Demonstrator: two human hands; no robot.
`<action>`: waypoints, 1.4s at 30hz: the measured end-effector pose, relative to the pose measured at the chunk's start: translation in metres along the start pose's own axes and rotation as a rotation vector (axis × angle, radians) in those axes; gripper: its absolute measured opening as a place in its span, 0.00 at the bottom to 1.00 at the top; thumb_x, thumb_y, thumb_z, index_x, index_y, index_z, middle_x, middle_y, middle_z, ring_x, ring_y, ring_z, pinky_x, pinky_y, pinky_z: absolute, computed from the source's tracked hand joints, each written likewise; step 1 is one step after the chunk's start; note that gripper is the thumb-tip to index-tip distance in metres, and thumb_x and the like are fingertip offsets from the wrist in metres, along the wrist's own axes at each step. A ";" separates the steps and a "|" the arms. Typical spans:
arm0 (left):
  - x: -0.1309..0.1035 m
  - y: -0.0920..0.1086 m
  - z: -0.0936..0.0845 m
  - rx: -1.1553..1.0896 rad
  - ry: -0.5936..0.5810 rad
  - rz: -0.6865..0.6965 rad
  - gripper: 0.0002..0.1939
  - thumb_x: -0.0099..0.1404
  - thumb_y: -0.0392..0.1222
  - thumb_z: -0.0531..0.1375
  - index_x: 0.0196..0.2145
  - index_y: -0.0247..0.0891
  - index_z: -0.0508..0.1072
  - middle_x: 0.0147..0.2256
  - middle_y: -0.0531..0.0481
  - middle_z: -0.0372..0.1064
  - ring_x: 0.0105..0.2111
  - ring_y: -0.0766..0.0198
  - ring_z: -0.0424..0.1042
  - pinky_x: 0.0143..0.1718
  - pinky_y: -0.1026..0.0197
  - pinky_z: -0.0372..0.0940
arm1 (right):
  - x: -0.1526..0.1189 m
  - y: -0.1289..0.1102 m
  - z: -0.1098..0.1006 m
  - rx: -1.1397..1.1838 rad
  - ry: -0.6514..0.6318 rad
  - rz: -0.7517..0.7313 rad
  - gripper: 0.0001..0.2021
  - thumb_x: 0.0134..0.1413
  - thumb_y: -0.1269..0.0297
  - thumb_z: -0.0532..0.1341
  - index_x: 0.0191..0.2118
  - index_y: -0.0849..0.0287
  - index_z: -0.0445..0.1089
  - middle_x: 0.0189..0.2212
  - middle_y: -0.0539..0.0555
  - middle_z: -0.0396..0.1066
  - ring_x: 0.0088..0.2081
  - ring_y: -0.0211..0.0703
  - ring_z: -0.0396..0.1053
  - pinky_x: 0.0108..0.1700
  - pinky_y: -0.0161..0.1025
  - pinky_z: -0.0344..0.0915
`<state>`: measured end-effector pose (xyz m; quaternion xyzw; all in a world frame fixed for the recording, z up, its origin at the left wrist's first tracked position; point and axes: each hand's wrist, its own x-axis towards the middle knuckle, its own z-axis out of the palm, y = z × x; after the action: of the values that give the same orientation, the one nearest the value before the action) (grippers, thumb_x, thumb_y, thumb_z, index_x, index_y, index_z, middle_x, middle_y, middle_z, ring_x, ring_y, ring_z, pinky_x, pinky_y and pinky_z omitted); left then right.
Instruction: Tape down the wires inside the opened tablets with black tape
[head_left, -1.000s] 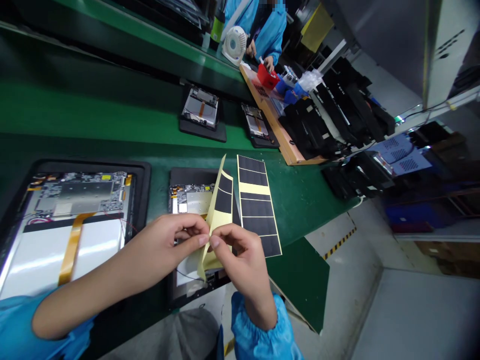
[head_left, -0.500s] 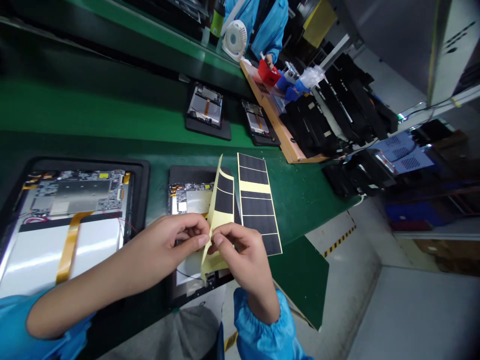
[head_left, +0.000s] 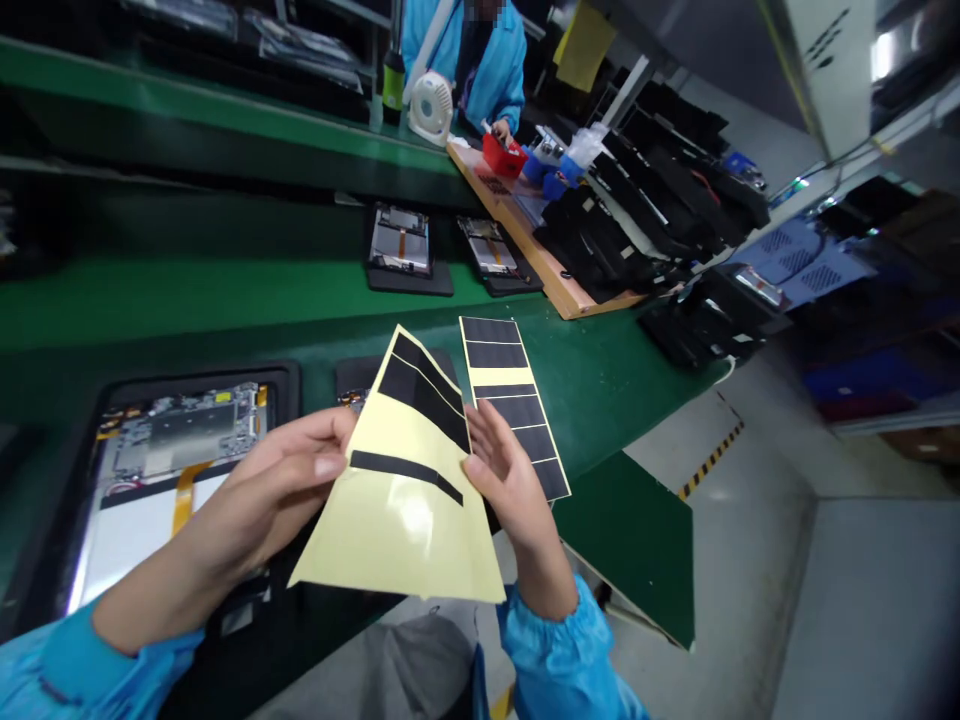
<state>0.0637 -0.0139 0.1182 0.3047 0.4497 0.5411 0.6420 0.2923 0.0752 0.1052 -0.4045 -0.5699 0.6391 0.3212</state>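
Observation:
A yellow backing sheet with black strips (head_left: 405, 540) is held up between my two hands, its bare lower part toward me. My left hand (head_left: 289, 480) pinches its left edge between thumb and fingers. At the right edge, my right hand (head_left: 504, 465) grips it with the thumb in front and fingers behind. Beneath the sheet lies an opened tablet on a black pad (head_left: 356, 372), mostly hidden. Just right of it, a second sheet of black stickers (head_left: 525, 408) rests on the green table. A larger opened tablet (head_left: 169, 455) lies at the left.
Two more opened tablets (head_left: 401, 242) (head_left: 491, 248) sit farther back on black pads. Behind them are a wooden board (head_left: 551, 285), a red box (head_left: 504, 157), a white fan (head_left: 431, 105) and stacked black cases (head_left: 600, 235). A person in blue stands across the table.
The held sheet has been raised and turned flat toward me, showing its yellow lower part. My hands have moved apart to its two edges. The camera view has shifted.

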 end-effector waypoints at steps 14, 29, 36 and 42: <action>-0.047 0.003 0.019 1.303 0.513 0.895 0.08 0.68 0.38 0.64 0.44 0.41 0.71 0.46 0.45 0.73 0.48 0.49 0.72 0.55 0.44 0.64 | -0.053 -0.016 0.020 0.377 -0.010 0.059 0.19 0.46 0.49 0.76 0.40 0.57 0.83 0.35 0.57 0.83 0.36 0.50 0.81 0.43 0.48 0.78; -0.047 -0.007 0.079 1.692 0.085 1.203 0.05 0.70 0.27 0.61 0.43 0.28 0.75 0.38 0.39 0.77 0.41 0.52 0.73 0.54 0.44 0.60 | -0.088 -0.016 0.028 0.103 -0.004 -0.098 0.21 0.71 0.49 0.56 0.35 0.56 0.80 0.27 0.51 0.74 0.31 0.43 0.70 0.36 0.39 0.68; -0.043 -0.007 0.074 1.725 0.037 1.227 0.07 0.70 0.25 0.58 0.45 0.26 0.73 0.39 0.38 0.77 0.42 0.51 0.72 0.55 0.42 0.61 | -0.089 -0.015 0.030 -0.028 0.026 -0.081 0.26 0.71 0.46 0.54 0.24 0.57 0.64 0.20 0.46 0.55 0.25 0.36 0.54 0.27 0.36 0.54; -0.038 -0.004 0.071 1.562 0.030 1.067 0.04 0.70 0.27 0.60 0.42 0.31 0.74 0.38 0.43 0.76 0.40 0.56 0.73 0.57 0.45 0.60 | -0.087 -0.012 0.031 0.037 0.001 -0.014 0.25 0.70 0.45 0.54 0.25 0.57 0.63 0.23 0.47 0.57 0.26 0.36 0.54 0.27 0.35 0.54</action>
<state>0.1293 -0.0445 0.1529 0.8070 0.4942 0.3128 -0.0818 0.3054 -0.0134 0.1312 -0.3948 -0.5605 0.6471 0.3335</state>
